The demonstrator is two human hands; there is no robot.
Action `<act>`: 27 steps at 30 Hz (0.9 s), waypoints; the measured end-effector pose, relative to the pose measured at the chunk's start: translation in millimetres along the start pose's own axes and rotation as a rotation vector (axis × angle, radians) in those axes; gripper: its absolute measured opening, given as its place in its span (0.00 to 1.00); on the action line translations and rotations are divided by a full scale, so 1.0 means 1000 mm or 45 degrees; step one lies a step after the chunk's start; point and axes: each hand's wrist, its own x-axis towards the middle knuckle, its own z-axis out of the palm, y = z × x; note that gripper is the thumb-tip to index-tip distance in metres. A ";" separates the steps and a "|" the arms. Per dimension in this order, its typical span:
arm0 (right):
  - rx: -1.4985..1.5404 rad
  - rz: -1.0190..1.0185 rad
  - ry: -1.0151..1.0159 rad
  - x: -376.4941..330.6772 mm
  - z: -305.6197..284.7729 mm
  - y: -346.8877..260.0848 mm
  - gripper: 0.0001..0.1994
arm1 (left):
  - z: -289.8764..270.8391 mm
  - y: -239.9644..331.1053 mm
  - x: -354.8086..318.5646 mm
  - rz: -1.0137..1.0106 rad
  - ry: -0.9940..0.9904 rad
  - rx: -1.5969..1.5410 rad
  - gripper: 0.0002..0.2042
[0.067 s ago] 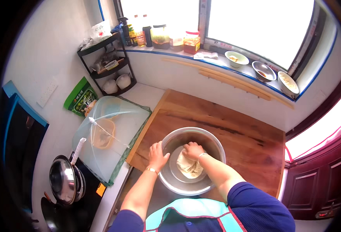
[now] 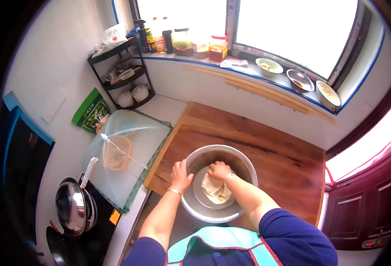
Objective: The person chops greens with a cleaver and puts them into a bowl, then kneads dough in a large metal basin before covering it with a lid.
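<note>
A large metal basin (image 2: 251, 188) sits at the front edge of a wooden board. Inside it lies a pale lump of dough (image 2: 214, 189), with a folded, uneven surface. My right hand (image 2: 220, 170) reaches into the basin, its curled fingers pressed into the far side of the dough; the fingertips are partly hidden. At the basin's left rim my left hand (image 2: 180, 176) grips the edge, the thumb toward the inside and the fingers along the outside.
The wooden board (image 2: 275, 146) extends behind and right of the basin. To the left are a mesh food cover (image 2: 138, 128) over an orange container, and a lidded pan (image 2: 71, 206) on the stove. Bowls (image 2: 269, 66), jars and bottles line the windowsill. A black corner rack (image 2: 123, 82) stands far left.
</note>
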 end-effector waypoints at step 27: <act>0.030 -0.364 0.118 -0.033 0.070 -0.048 0.13 | 0.014 -0.013 -0.054 0.175 -0.167 0.217 0.10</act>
